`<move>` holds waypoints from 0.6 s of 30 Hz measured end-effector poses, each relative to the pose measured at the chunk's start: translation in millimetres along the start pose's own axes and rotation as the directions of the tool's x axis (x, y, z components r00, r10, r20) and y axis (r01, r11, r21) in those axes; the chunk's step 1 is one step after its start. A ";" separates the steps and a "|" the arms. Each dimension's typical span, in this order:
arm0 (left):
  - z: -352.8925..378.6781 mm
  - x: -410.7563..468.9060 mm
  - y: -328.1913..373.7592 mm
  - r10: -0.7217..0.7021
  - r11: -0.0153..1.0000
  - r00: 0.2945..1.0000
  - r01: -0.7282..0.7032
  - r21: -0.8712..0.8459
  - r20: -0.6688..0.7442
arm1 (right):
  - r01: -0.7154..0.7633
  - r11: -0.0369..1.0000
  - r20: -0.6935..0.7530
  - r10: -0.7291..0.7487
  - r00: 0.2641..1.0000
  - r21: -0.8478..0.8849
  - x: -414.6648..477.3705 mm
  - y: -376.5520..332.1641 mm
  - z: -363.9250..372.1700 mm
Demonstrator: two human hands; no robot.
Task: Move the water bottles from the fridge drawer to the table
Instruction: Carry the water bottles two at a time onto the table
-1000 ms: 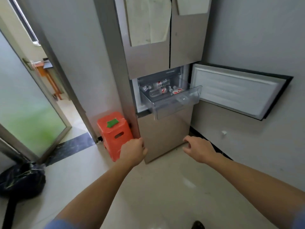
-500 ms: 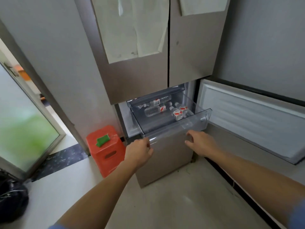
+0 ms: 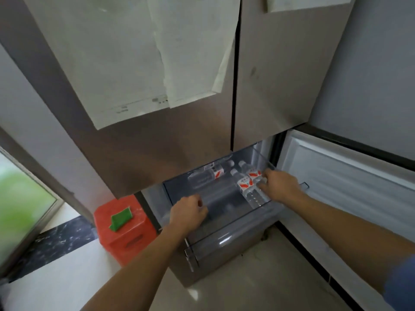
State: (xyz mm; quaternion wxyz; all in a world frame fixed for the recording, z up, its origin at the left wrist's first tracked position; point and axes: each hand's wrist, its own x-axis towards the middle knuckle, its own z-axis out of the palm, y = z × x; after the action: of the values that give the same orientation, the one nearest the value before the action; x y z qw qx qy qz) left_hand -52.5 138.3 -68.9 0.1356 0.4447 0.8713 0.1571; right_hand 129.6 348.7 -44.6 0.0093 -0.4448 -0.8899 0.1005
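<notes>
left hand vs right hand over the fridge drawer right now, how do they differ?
The left hand is curled into a loose fist at the drawer's front left, touching no bottle; the right hand reaches deeper on the right, fingers on the water bottles. Both reach in over the drawer's front edge.

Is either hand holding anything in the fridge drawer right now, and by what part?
The right hand reaches the small clear plastic water bottles with red labels near their middles; a closed grip cannot be confirmed. The left hand is curled over the clear drawer front, holding no bottle.
</notes>
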 end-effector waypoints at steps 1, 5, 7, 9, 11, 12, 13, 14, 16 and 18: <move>4.3 7.4 -0.8 0.000 1.000 1.000 0.000 0.008 0.020 | -0.026 1.000 0.038 0.026 0.999 0.002 13.2 0.6 4.7; 18.9 26.2 -5.3 -0.032 0.998 0.997 0.028 0.049 0.076 | -0.088 0.996 0.262 0.084 0.961 0.004 64.9 3.8 44.7; 24.4 30.8 -6.0 -0.071 0.996 0.994 0.065 0.068 0.086 | -0.039 0.999 0.340 0.044 0.939 -0.020 94.1 10.4 79.6; 30.2 32.5 -5.8 -0.123 0.990 0.988 0.117 0.074 0.090 | 0.070 0.994 0.348 -0.038 0.937 -0.079 109.0 11.5 97.0; 34.2 32.0 -2.4 -0.184 0.982 0.980 0.180 0.055 0.078 | 0.174 0.975 0.341 -0.117 0.933 -0.141 110.9 7.0 98.4; 36.6 31.7 0.1 -0.218 0.976 0.974 0.216 0.040 0.068 | 0.209 0.962 0.331 -0.143 0.933 -0.173 111.5 5.2 99.3; 39.0 31.4 2.6 -0.257 0.966 0.965 0.255 0.029 0.060 | 0.211 0.959 0.348 -0.136 0.927 -0.189 114.0 2.8 103.1; 40.6 31.0 5.5 -0.293 0.956 0.955 0.292 0.020 0.052 | 0.221 0.956 0.361 -0.140 0.922 -0.193 117.0 1.1 105.4; 45.6 30.8 9.5 -0.350 0.937 0.936 0.350 -0.005 0.046 | 0.211 0.958 0.419 -0.114 0.901 -0.193 122.1 -3.1 114.7; 50.7 31.0 14.8 -0.391 0.920 0.919 0.392 -0.027 0.044 | 0.204 0.966 0.451 -0.113 0.885 -0.160 126.5 -4.5 123.3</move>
State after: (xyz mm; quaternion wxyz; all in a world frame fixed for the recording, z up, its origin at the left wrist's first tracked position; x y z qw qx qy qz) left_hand -40.2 179.6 -112.4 0.1883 0.2620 0.9370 0.1339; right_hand 36.6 425.5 -173.7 -0.2283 -0.3347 -0.9081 0.1057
